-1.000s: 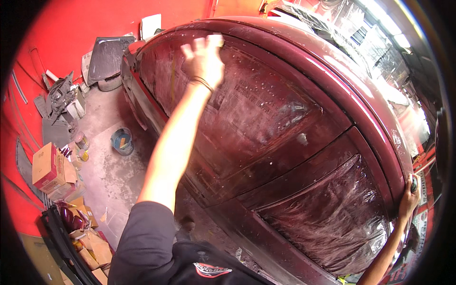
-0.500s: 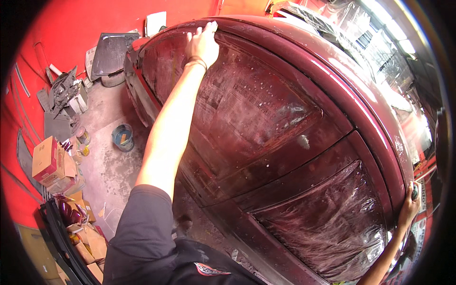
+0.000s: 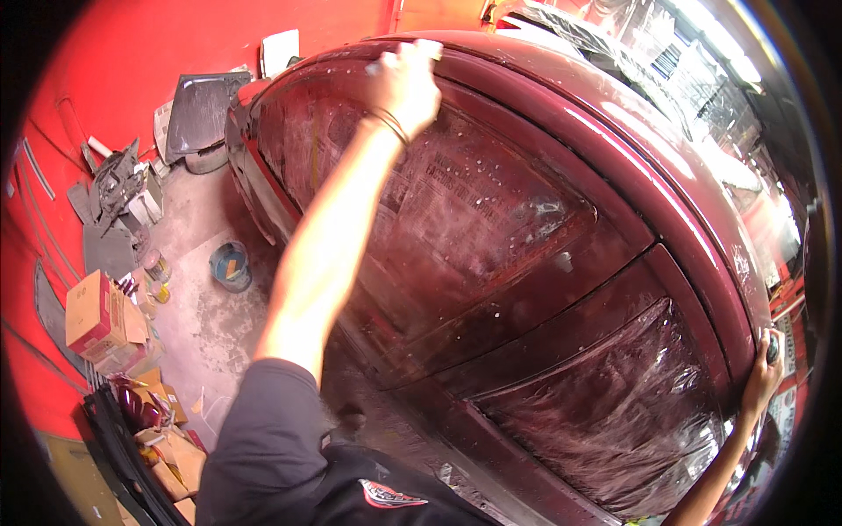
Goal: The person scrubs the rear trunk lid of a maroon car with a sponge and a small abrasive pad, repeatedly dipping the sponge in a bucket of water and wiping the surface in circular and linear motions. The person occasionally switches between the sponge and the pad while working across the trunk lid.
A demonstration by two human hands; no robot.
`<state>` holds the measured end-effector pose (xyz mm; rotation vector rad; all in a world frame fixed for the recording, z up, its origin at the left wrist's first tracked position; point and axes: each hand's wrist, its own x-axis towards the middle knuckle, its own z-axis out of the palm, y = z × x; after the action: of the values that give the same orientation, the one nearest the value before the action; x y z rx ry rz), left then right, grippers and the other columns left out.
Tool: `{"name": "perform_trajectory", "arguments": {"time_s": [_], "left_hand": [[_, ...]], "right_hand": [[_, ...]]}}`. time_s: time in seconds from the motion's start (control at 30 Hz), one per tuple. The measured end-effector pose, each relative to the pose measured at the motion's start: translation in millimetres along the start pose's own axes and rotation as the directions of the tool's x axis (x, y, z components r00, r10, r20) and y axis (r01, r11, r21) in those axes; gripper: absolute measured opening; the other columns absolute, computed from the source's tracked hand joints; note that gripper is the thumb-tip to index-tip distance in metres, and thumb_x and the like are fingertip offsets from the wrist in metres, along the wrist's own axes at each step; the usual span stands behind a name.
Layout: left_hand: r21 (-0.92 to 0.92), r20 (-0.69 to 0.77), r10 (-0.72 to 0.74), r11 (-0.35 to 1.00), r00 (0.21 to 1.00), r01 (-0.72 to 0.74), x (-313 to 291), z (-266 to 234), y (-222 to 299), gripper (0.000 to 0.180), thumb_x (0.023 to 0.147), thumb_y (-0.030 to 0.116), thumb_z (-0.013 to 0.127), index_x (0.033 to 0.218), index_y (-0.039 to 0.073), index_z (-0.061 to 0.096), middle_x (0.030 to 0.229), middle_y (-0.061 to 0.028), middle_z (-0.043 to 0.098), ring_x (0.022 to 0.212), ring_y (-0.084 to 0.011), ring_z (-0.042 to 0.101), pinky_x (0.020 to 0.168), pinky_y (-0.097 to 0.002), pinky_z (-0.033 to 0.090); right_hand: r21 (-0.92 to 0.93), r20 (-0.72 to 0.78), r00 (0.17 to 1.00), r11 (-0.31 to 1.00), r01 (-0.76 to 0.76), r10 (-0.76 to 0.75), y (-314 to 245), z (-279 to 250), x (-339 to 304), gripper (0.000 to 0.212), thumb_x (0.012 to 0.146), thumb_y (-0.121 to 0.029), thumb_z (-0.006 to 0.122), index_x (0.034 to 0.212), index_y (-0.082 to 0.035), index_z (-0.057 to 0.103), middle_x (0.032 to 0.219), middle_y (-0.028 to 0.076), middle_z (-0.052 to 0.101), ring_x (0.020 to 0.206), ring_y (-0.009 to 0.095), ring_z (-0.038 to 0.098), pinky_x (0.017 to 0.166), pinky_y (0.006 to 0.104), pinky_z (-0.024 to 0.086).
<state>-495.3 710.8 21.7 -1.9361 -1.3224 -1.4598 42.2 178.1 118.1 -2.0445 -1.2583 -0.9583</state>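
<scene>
A dark red car body [image 3: 605, 254] fills the middle, its windows masked with paper [image 3: 465, 188] and wrinkled plastic film [image 3: 605, 412]. My left hand [image 3: 408, 88] reaches to the far end of the roof edge, above the paper-covered window. Motion blurs its fingers, which look bent round a small pale piece [image 3: 429, 50] that I cannot make out. At the right rim my right hand [image 3: 761, 379] is closed round a small, dark, rounded object [image 3: 773, 348], close to the near end of the roof edge. That object's kind is unclear.
A blue bucket [image 3: 230, 266] stands on the dusty floor to the left. Cardboard boxes [image 3: 95, 317], cans [image 3: 156, 266] and a black trim part [image 3: 123, 456] line the red wall [image 3: 132, 70]. A dark panel [image 3: 207, 112] leans near the car's far end.
My left hand has moved to the right along the roof edge, with its small pale piece. My right hand keeps its dark object and has barely shifted.
</scene>
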Motion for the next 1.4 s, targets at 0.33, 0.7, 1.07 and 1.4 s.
{"name": "perform_trajectory", "arguments": {"time_s": [0.33,0.7,1.07,1.4], "left_hand": [[-0.296,-0.116,0.315,0.894,0.942,-0.336,-36,-44,63,0.045,0.098,0.002,0.049,0.137,0.01,0.071,0.134,-0.0138,0.074,0.117,-0.0399,0.071,0.116,-0.0546,0.049],[-0.515,-0.194,0.52,0.668,0.832,-0.538,-109,-98,273,0.049,0.095,0.002,0.058,0.141,0.012,0.071,0.144,-0.0146,0.071,0.14,-0.0327,0.064,0.122,-0.0475,0.045],[-0.374,-0.155,0.379,0.832,0.912,-0.409,-104,-109,283,0.031,0.103,0.01,0.055,0.126,0.011,0.076,0.129,-0.0163,0.075,0.121,-0.0359,0.071,0.106,-0.0465,0.056],[-0.218,-0.134,0.235,0.941,0.963,-0.26,-43,-52,99,0.034,0.113,0.015,0.046,0.136,0.015,0.072,0.128,-0.0087,0.077,0.102,-0.0394,0.074,0.1,-0.0492,0.06]], "right_hand": [[-0.162,-0.066,0.996,0.986,0.045,-0.057,49,-8,-4,0.04,0.111,-0.031,0.063,0.133,0.002,0.07,0.126,0.02,0.076,0.119,0.032,0.072,0.106,0.0401,0.051],[-0.134,-0.078,0.996,0.99,-0.05,0.04,-8,-3,-2,0.042,0.106,-0.045,0.064,0.12,-0.006,0.074,0.11,0.022,0.076,0.106,0.041,0.074,0.093,0.0436,0.055],[-0.161,-0.089,0.995,0.986,-0.048,0.034,-36,2,-1,0.041,0.106,-0.048,0.061,0.117,-0.01,0.071,0.112,0.021,0.076,0.11,0.042,0.072,0.093,0.0477,0.054],[-0.095,0.0,0.99,0.985,-0.143,0.144,-30,0,7,0.043,0.107,-0.05,0.062,0.115,-0.008,0.071,0.109,0.024,0.074,0.107,0.043,0.072,0.091,0.0479,0.053]]}}
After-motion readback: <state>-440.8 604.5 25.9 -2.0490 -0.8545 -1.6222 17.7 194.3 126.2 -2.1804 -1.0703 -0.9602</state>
